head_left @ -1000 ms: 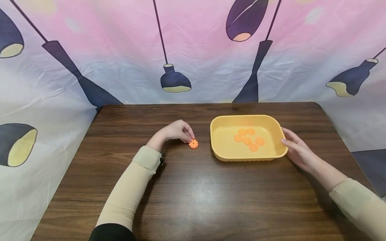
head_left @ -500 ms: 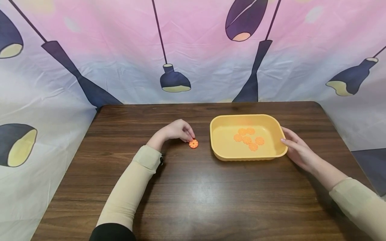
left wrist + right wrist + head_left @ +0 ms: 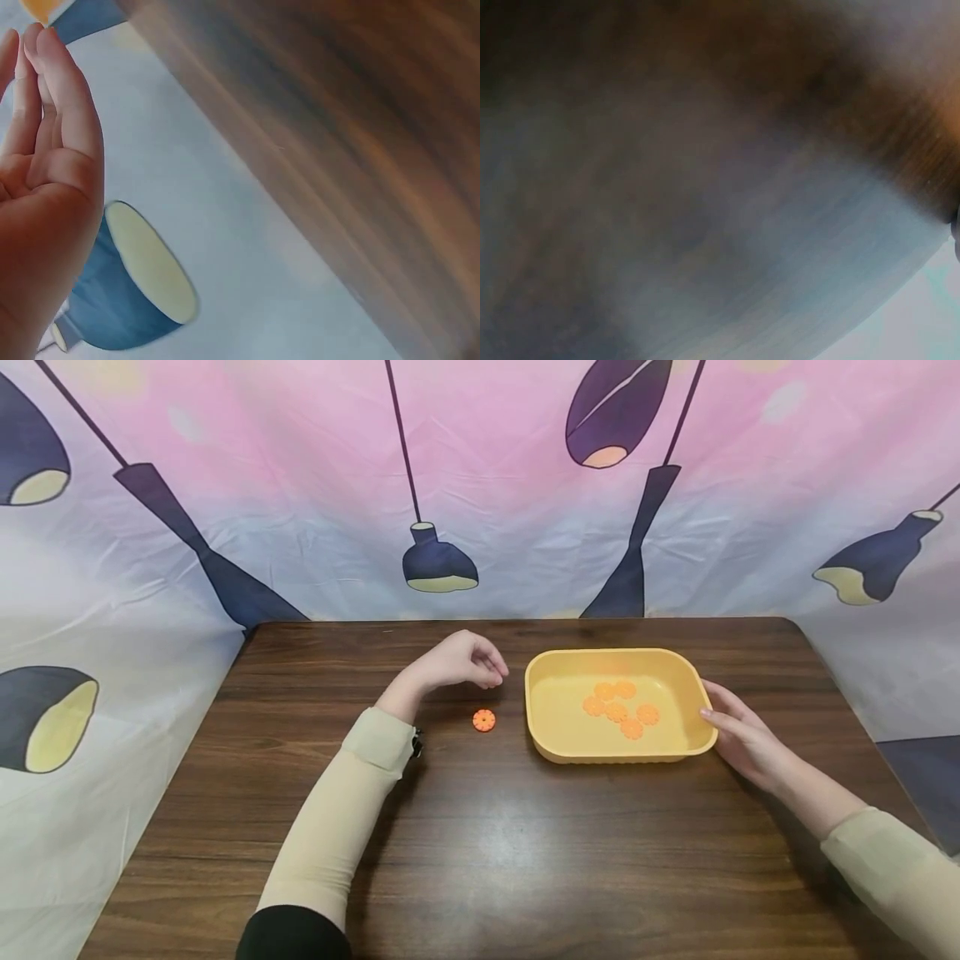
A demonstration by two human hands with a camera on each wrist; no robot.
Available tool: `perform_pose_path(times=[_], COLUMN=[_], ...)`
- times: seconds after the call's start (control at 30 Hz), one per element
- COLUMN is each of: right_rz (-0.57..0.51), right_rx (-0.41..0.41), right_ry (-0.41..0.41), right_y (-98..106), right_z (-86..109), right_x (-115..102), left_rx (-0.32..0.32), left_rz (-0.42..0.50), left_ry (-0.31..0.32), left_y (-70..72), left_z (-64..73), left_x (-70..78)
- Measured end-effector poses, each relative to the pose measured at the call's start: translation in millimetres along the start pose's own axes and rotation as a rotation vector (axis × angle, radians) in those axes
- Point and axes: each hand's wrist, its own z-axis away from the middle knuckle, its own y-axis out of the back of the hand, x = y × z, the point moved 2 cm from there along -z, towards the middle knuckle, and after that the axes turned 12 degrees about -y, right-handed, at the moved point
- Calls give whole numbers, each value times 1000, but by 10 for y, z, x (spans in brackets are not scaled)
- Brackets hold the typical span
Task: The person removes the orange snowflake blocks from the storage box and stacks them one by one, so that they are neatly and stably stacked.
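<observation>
My left hand [image 3: 467, 662] hovers over the table, with nothing visible between its fingers. In the left wrist view, that hand's fingers [image 3: 71, 94] look nearly straight. Just below it in the head view, a small orange notched disc [image 3: 483, 720] with a centre hole lies flat on the wood. To the right stands a yellow plastic tub [image 3: 621, 755] with several similar orange discs [image 3: 617, 712] spread on its bottom. My right hand [image 3: 738, 731] grips the tub's right end, thumb at the rim and fingers outside the wall. The right wrist view is too blurred to show the hand's hold.
A dark wood table [image 3: 525, 843] carries everything. Behind its far edge hangs a fabric backdrop [image 3: 322, 510] printed with lamps. A narrow strip of tabletop separates the loose disc from the tub's left wall.
My left hand has let go of the orange disc and moved up and slightly right, away from it. The disc stays on the table. My right hand keeps its grip on the tub.
</observation>
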Motion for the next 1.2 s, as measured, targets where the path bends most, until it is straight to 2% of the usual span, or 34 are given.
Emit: perform_pose_path(times=[0.23,0.47,0.8,0.97,1.2], right_rz=[16,38,38,29,27], right_rx=[1,-3,15,9,3], right_ry=[-4,-8,-10,-4,-5], right_y=[9,3,23,24,17], right_z=[1,2,-3,-5,-3], right_x=[1,3,21,23,15], left_rx=[37,26,-48,-91,-186], left_rz=[4,-32,-48,-124,-209], left_ry=[-72,-106,-160,-195,-201], left_y=[-114,-321,-644,-778,-939], left_z=[-244,-496,-799,-918,-1013], left_x=[183,301,347,337,320])
